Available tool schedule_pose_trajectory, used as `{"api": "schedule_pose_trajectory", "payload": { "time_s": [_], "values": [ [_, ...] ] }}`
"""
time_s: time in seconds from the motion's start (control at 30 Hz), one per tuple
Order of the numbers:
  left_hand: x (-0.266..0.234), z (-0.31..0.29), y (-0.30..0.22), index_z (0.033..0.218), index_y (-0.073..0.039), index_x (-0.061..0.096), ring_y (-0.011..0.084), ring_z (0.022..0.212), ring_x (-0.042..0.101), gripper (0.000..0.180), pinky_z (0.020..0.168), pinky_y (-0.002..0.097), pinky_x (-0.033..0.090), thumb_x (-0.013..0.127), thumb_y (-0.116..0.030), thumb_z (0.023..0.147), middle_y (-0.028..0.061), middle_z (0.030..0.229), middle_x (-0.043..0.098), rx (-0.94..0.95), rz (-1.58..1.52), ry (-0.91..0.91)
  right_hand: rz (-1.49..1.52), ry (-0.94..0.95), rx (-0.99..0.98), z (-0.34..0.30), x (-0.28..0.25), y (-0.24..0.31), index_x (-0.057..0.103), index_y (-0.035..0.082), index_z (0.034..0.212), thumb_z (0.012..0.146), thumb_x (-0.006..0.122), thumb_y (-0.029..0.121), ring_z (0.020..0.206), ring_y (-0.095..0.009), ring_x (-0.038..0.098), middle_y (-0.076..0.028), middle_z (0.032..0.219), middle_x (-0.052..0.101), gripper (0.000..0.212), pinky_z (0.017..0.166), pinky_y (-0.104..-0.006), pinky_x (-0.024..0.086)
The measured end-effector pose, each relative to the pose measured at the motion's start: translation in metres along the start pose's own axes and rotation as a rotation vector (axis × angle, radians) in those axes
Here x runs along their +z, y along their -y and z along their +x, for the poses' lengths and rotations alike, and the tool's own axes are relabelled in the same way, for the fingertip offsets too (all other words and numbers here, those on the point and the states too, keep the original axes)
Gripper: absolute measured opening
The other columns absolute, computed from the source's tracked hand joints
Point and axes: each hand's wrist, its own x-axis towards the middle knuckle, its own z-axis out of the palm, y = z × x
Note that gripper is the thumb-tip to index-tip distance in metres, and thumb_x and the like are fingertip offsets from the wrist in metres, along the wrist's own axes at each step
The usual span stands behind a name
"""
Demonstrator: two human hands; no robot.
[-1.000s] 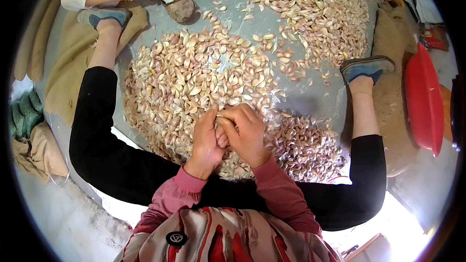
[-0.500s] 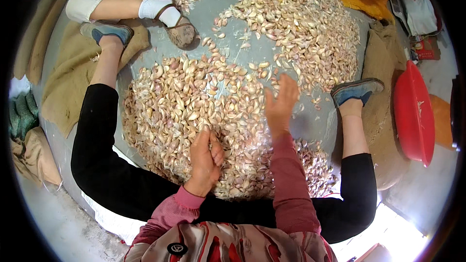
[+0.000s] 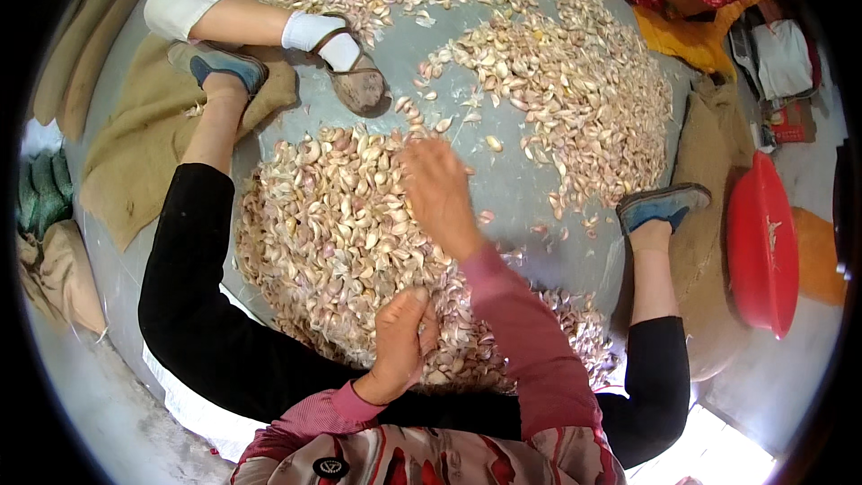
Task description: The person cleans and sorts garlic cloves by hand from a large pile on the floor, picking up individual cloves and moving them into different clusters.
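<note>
So the garlic cloves (image 3: 328,224) are in a big loose heap on the grey floor (image 3: 512,171), right between the person's legs; there's another heap (image 3: 597,112) on the far right, past a strip of floor with only a few strays on it. The right hand (image 3: 437,187) is at the far edge of the near heap, back side up; fingers look stretched out rather than curled, but it's blurry, and I can't tell if there's a clove under the tips. The left hand (image 3: 401,334) sits at the near side, thumb up along the loosely folded fingers; can't tell if it's got anything tucked inside.

As for handling, I'd guess each clove is really light and pretty firm; the papery skin probably makes them a bit slippery, and the flesh could bruise if you dig a nail in; I'd pinch one across the fat middle, thumb on one side and finger on the other, not by the skinny tip, where it'd likely squirt away.
</note>
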Motion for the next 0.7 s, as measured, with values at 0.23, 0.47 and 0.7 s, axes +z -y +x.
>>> {"api": "schedule_pose_trajectory", "payload": {
  "time_s": [0.23, 0.47, 0.7],
  "values": [
    [-0.003, 0.005, 0.003, 0.073, -0.007, 0.048, 0.0089, 0.042, 0.033, 0.036, 0.041, 0.0242, 0.027, 0.045, -0.025, 0.104, 0.0013, 0.050, 0.041, -0.077, 0.016, 0.062, -0.178, 0.128, -0.109, 0.031, 0.026, -0.017, 0.042, 0.005, 0.140, 0.091, 0.061, 0.034, 0.140, -0.038, 0.028, -0.022, 0.146, 0.036, 0.060, 0.115, -0.0529, 0.022],
    [-0.006, 0.009, 0.015, 0.075, -0.007, 0.052, 0.0061, 0.043, 0.033, 0.033, 0.040, 0.0229, 0.023, 0.052, -0.027, 0.102, -0.0004, 0.053, 0.043, -0.154, -0.018, 0.006, -0.308, -0.044, -0.273, 0.122, -0.009, -0.048, 0.063, 0.016, 0.119, 0.087, 0.065, 0.025, 0.129, -0.034, 0.041, -0.011, 0.135, 0.051, 0.033, 0.107, -0.0561, 0.027],
    [0.005, 0.019, 0.009, 0.075, -0.008, 0.053, 0.0061, 0.044, 0.034, 0.032, 0.041, 0.0231, 0.024, 0.052, -0.026, 0.102, -0.0006, 0.056, 0.046, -0.250, 0.023, -0.025, -0.313, -0.016, -0.076, 0.126, -0.042, -0.136, 0.065, 0.019, 0.118, 0.084, 0.068, 0.027, 0.129, -0.038, 0.039, -0.007, 0.133, 0.054, 0.035, 0.105, -0.0624, 0.025]
  ]
}}
